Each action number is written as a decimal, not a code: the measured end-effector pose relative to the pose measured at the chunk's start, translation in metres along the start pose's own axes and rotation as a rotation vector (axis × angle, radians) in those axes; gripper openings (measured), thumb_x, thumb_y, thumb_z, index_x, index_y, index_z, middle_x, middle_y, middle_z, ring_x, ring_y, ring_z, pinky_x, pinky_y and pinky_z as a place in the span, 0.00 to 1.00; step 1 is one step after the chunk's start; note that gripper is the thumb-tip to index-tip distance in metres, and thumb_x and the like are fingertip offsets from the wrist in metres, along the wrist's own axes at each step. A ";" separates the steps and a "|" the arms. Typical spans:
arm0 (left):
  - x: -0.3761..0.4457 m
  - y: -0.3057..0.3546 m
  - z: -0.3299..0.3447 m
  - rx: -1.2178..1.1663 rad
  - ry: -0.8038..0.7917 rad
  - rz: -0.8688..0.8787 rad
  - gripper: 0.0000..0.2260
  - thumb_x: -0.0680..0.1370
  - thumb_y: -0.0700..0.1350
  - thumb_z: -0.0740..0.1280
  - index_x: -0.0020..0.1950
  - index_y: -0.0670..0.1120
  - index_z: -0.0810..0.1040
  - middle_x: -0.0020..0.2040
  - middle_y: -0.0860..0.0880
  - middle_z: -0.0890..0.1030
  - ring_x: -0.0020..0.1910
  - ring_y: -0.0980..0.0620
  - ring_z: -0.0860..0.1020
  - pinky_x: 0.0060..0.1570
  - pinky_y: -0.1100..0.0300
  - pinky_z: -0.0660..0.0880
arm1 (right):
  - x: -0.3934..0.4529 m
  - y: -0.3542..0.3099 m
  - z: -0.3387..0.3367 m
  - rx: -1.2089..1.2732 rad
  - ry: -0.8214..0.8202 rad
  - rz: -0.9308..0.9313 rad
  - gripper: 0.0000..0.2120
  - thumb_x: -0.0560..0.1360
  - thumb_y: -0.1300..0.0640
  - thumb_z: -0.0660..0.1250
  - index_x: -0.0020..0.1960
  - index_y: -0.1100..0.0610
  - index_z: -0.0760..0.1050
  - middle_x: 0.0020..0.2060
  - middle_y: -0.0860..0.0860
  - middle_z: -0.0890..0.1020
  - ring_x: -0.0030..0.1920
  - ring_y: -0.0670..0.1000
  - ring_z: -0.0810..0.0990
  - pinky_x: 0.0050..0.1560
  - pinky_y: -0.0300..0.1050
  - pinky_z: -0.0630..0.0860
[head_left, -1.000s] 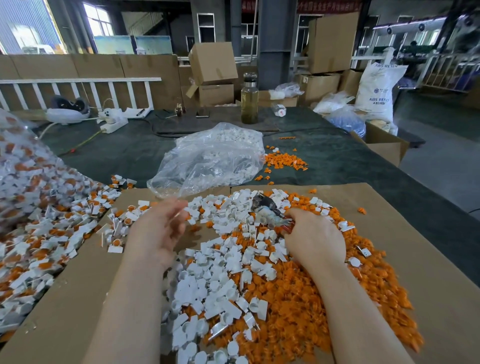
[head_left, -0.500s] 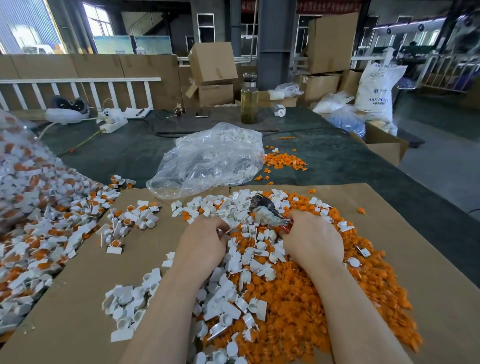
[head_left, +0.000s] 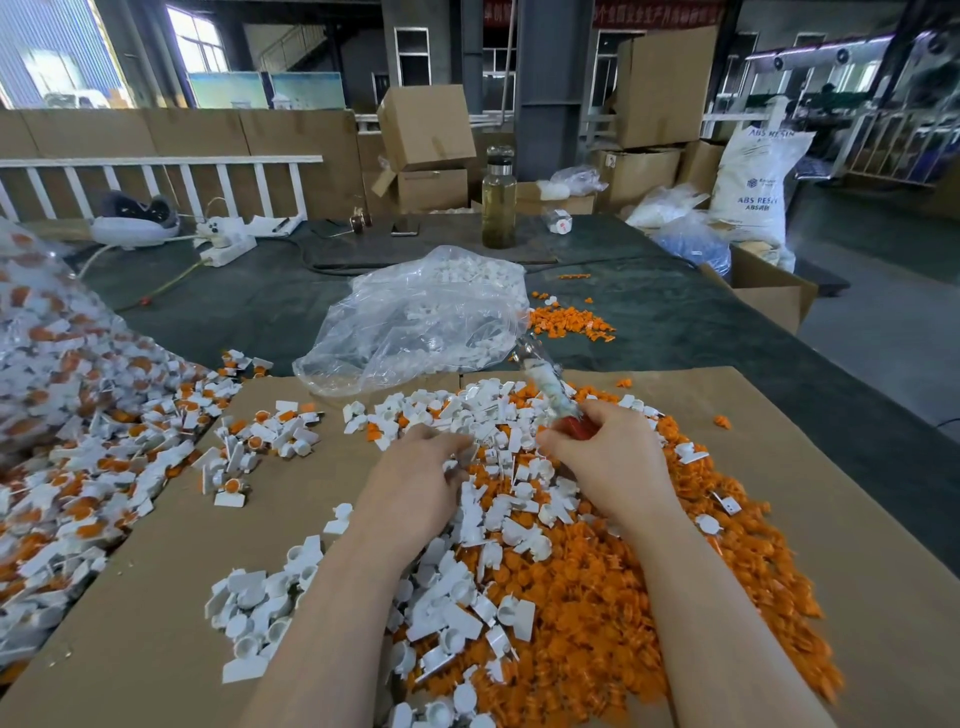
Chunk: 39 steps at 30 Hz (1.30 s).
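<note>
2 curled hands: left hand (head_left: 415, 480) pinches white pieces (head_left: 464, 458), right hand (head_left: 608, 462) grips a clear tool (head_left: 545, 384).

hands (head_left: 415, 483) (head_left: 608, 467): 2 | tube tool (head_left: 545, 384): 1 | glass bottle (head_left: 497, 208): 1 | white pieces (head_left: 498, 519), orange pieces (head_left: 597, 597): uncounted heaps

Matt white plastic parts (head_left: 470, 525), orange plastic pieces (head_left: 597, 597), brown cardboard sheet (head_left: 171, 566)

My bench in plastics factory: stacked cardboard boxes (head_left: 426, 127), ABS resin sack (head_left: 756, 187), heaps of moulded orange parts (head_left: 597, 587).
</note>
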<state>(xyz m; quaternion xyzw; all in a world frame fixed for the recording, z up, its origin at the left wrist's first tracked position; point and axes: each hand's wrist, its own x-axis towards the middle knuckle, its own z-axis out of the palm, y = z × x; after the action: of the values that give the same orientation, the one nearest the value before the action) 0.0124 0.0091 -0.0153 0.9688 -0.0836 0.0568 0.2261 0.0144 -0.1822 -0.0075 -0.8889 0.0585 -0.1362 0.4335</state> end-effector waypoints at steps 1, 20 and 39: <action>0.000 -0.001 0.000 0.001 0.013 -0.011 0.14 0.81 0.47 0.66 0.67 0.52 0.77 0.61 0.50 0.75 0.56 0.50 0.77 0.53 0.59 0.73 | -0.001 -0.002 0.000 0.064 -0.012 0.011 0.11 0.71 0.49 0.74 0.35 0.51 0.74 0.31 0.47 0.78 0.33 0.48 0.76 0.33 0.48 0.74; -0.001 0.030 -0.022 -0.968 0.272 -0.352 0.03 0.75 0.40 0.72 0.44 0.46 0.80 0.34 0.51 0.85 0.37 0.54 0.85 0.41 0.59 0.81 | -0.010 -0.023 0.003 0.614 -0.090 0.050 0.03 0.77 0.55 0.70 0.44 0.52 0.81 0.36 0.45 0.86 0.30 0.37 0.78 0.35 0.33 0.69; -0.007 0.063 -0.014 -1.491 0.201 -0.398 0.06 0.73 0.36 0.74 0.37 0.44 0.83 0.37 0.42 0.85 0.36 0.51 0.85 0.34 0.64 0.79 | -0.015 -0.024 0.016 0.420 0.195 -0.232 0.04 0.75 0.53 0.72 0.44 0.52 0.79 0.32 0.38 0.79 0.32 0.40 0.76 0.32 0.31 0.70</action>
<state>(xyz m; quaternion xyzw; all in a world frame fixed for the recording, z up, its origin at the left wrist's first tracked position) -0.0072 -0.0390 0.0233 0.5477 0.0965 0.0313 0.8305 0.0047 -0.1519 -0.0006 -0.7629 -0.0317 -0.2792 0.5822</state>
